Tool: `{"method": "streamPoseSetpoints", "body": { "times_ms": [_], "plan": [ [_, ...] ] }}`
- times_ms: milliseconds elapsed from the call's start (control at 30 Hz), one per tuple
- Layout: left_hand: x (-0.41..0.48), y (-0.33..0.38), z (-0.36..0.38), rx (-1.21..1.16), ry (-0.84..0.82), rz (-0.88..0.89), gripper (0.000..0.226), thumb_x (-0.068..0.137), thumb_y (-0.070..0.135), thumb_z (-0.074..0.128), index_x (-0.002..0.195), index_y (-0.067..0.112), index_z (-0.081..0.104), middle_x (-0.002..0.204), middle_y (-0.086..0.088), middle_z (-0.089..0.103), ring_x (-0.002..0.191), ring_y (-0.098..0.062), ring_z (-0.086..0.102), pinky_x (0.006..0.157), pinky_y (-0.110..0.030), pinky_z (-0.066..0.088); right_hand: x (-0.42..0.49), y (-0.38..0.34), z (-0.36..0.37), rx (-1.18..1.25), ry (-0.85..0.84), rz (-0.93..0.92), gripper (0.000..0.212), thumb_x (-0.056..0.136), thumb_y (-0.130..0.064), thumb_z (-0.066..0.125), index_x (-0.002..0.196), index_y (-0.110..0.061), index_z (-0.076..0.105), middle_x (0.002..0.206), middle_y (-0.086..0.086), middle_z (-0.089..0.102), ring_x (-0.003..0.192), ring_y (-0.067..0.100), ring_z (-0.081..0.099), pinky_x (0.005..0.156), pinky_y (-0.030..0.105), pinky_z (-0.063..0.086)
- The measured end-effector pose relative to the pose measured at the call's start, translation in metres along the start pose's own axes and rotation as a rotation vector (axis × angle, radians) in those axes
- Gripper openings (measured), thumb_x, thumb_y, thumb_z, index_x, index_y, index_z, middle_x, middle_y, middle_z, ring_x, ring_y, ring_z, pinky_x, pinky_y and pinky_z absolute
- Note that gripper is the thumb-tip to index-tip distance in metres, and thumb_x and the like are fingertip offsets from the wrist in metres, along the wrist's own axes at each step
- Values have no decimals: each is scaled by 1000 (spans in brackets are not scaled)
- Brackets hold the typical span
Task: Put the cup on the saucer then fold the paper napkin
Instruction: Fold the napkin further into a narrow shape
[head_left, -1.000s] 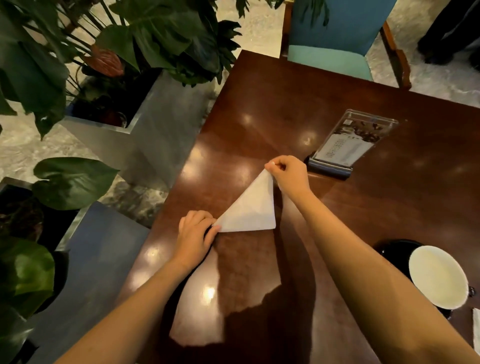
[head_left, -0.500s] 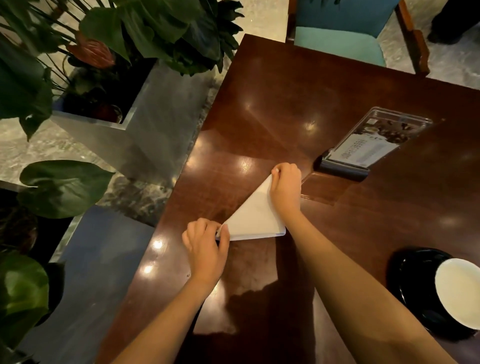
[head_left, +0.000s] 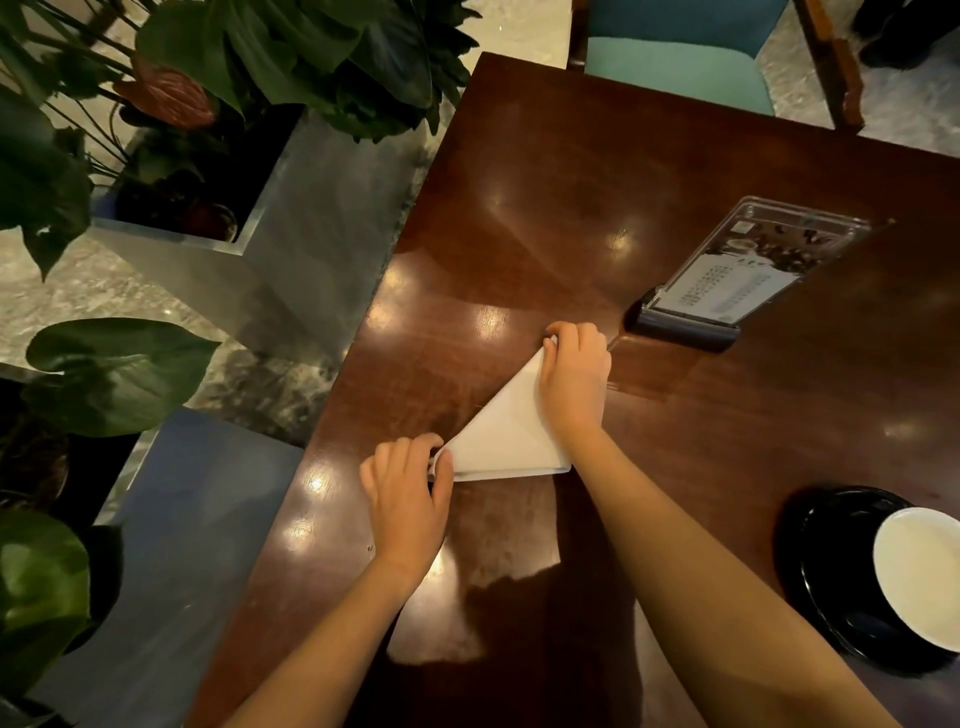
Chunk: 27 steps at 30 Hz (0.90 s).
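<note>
A white paper napkin (head_left: 506, 436), folded into a triangle, lies flat on the dark wooden table (head_left: 571, 208). My left hand (head_left: 408, 493) pinches its near left corner. My right hand (head_left: 574, 379) presses down along its right edge, fingers curled over the far tip. At the right edge of the view a white cup (head_left: 922, 571) sits on a black saucer (head_left: 826, 561).
A clear menu stand (head_left: 727, 280) in a dark base stands just right of my right hand. A teal chair (head_left: 680, 67) is at the table's far side. Metal planters with large green leaves (head_left: 119, 374) line the table's left edge.
My right hand has turned and laid itself along the napkin's right edge. My left hand shifted onto the near left corner. The camera view drifted a little left.
</note>
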<state>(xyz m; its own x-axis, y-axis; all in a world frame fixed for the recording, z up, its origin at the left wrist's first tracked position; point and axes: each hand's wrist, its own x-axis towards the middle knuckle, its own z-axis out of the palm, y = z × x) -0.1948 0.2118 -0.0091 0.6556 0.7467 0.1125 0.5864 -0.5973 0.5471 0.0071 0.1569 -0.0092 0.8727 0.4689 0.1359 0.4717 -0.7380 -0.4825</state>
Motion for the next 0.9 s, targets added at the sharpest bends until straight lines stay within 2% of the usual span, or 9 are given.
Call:
{"method": "streamPoseSetpoints", "body": {
  "times_ms": [100, 200, 233, 333, 400, 500, 600, 767, 900],
  "plan": [
    [-1, -2, 0, 11, 3, 33, 19, 90, 34, 44, 85, 21, 57, 82, 3, 55, 82, -14, 39, 77, -26, 23, 1, 0, -3, -50, -4, 8, 24, 97, -16, 39, 107, -9, 59, 112, 10, 56, 102, 29, 47, 85, 36, 33],
    [-2, -4, 1, 50, 9, 106, 21, 88, 32, 46, 82, 17, 60, 84, 0, 57, 84, -15, 41, 76, -26, 23, 4, -3, -18, 49, 19, 179, 30, 93, -6, 39, 118, -10, 56, 123, 9, 55, 113, 26, 45, 93, 33, 32],
    [-2, -4, 1, 59, 11, 124, 21, 88, 31, 47, 81, 16, 60, 84, 0, 57, 84, -15, 41, 76, -25, 22, 4, -9, -24, 80, 60, 153, 34, 91, -2, 41, 121, -9, 55, 125, 9, 56, 116, 27, 46, 97, 33, 32],
    [-1, -4, 0, 54, 11, 148, 21, 87, 30, 48, 79, 15, 59, 84, -1, 58, 84, -15, 41, 75, -24, 21, -17, -43, -24, 52, -38, -294, 45, 78, 5, 47, 121, -5, 55, 123, 14, 59, 114, 33, 52, 101, 37, 32],
    [-2, -4, 0, 59, -1, 166, 20, 87, 29, 47, 78, 16, 58, 83, -1, 57, 83, -16, 41, 74, -27, 24, -46, -56, -8, -39, -221, -469, 42, 88, -11, 44, 128, -4, 51, 134, 14, 53, 125, 33, 47, 110, 43, 28],
    [-3, -2, -3, 71, -29, 178, 19, 87, 30, 46, 79, 17, 58, 85, 0, 57, 84, -15, 42, 75, -28, 25, -73, -47, 8, -191, -355, -421, 58, 95, -38, 19, 141, -8, 36, 151, 10, 32, 141, 25, 27, 116, 43, 9],
    [-3, -4, -6, 55, -62, 169, 22, 88, 33, 44, 81, 19, 58, 86, 3, 56, 86, -13, 41, 76, -24, 23, -73, -37, 9, -164, -356, -302, 65, 93, -47, 13, 147, -12, 20, 158, 5, 12, 146, 21, 4, 116, 38, -6],
    [-6, -3, -8, 43, -62, 148, 23, 89, 34, 44, 77, 18, 56, 85, 5, 55, 84, -12, 40, 77, -21, 20, -61, -29, 5, -209, -339, -222, 65, 92, -49, 13, 149, -17, 13, 159, 2, 7, 146, 18, -3, 115, 36, -9],
    [-3, -3, -10, 55, -51, 141, 23, 89, 32, 44, 76, 16, 54, 84, 3, 54, 82, -14, 39, 77, -21, 19, -29, -18, 0, -306, -297, -227, 67, 92, -48, 6, 149, -16, 18, 158, 6, 13, 146, 21, 3, 118, 44, -1]
  ]
}}
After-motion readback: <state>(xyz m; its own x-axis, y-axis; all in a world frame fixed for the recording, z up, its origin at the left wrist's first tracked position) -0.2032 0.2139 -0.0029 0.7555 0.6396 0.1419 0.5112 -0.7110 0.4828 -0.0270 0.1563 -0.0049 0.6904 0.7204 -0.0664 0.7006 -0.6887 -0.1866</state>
